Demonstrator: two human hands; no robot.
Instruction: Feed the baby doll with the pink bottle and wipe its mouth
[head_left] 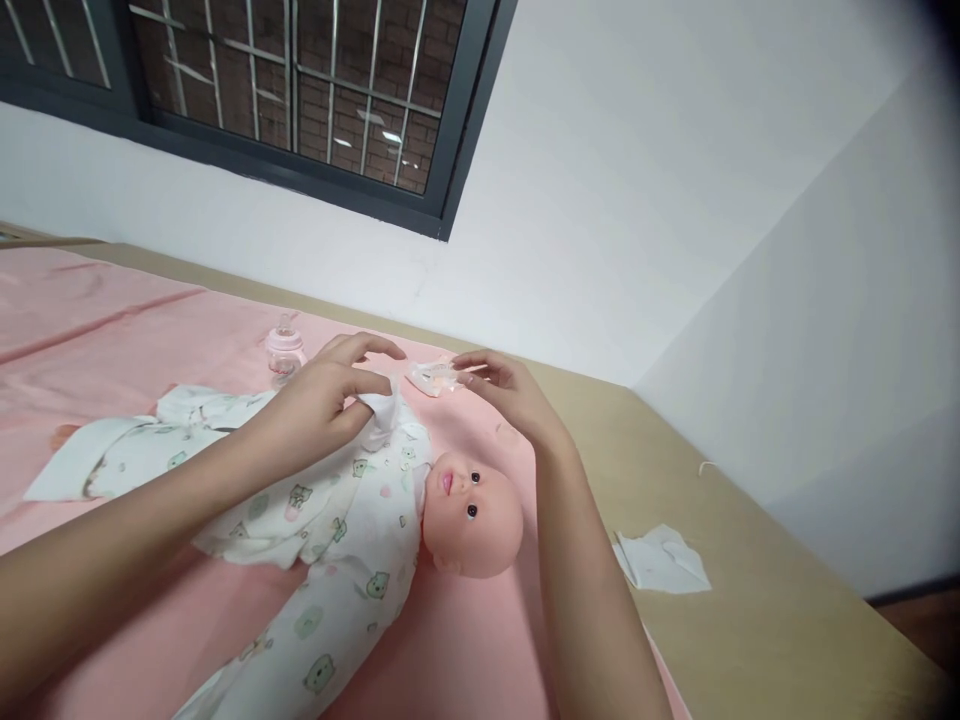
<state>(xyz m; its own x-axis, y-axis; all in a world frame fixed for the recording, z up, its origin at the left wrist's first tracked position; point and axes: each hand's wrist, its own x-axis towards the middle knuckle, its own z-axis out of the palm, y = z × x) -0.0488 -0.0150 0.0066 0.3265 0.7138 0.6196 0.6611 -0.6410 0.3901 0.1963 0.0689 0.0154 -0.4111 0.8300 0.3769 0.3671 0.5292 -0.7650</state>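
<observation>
A bald baby doll (474, 515) in white pyjamas (315, 520) printed with green bears lies on its back, head toward the right. Over its chest, my left hand (334, 385) has a crumpled white tissue (381, 412) between thumb and fingers, its index finger stretched out. Beyond the doll's head, the fingers of my right hand (510, 390) are bent around the near end of a small clear plastic packet (433, 377) lying on the pink sheet (480, 640). What the packet contains is too small to make out.
A baby bottle (285, 352) with a pink collar stands behind my left wrist. On the bare wooden board (765, 590) at right lies a folded white tissue (664, 560). A white wall (585, 180) and a barred window (300, 90) close off the far side.
</observation>
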